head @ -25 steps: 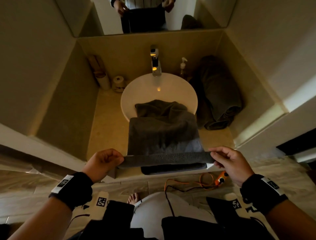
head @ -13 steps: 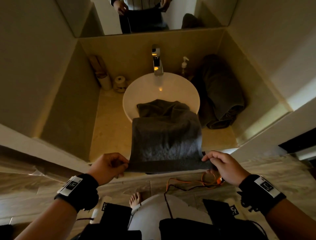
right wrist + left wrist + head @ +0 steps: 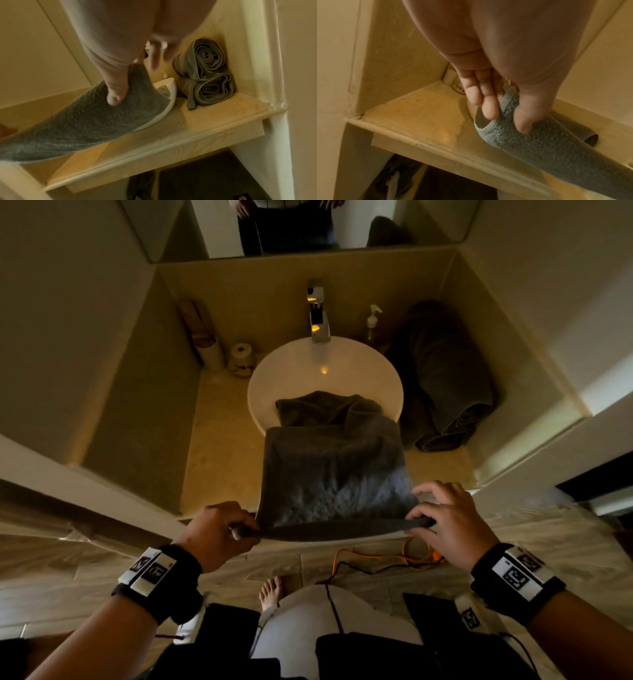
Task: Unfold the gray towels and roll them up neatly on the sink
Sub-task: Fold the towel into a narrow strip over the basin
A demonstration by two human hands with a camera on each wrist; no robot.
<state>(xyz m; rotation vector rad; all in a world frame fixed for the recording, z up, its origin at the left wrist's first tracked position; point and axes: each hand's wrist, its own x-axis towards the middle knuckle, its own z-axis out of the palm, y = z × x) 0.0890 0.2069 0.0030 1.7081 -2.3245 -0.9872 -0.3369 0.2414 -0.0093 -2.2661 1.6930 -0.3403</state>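
Item: gray towel (image 3: pixel 334 474), in work. It lies lengthwise from inside the white sink (image 3: pixel 394 378), over the sink's near rim and across the bench (image 3: pixel 219 446) toward the person, its far end bunched in the bowl. The near edge is lifted off the bench front and turned over into a narrow fold.

Left hand (image 3: pixel 219 534): grip clenched on the near left corner, the thumb on top of the cloth and the fingers under it, as the left wrist view shows.

Right hand (image 3: pixel 445 522): grip grasping the near right corner between the thumb and fingers, with the other fingers spread loosely above the cloth.

Item: rolled towels (image 3: pixel 205 75), two, stacked one upon the other in the right rear corner of the bench, just beside the sink. Spiral ends face outward, fairly even.

Other contents: tap (image 3: pixel 318 313) behind the sink; soap pump bottle (image 3: pixel 372 318) to its right; paper rolls (image 3: pixel 241 359) at the left rear.

Progress, as judged: two towels finished. The present one appears spread out and at the first turn of rolling; nearly its whole length is left to roll and set down. Whether more towels wait cannot be told.
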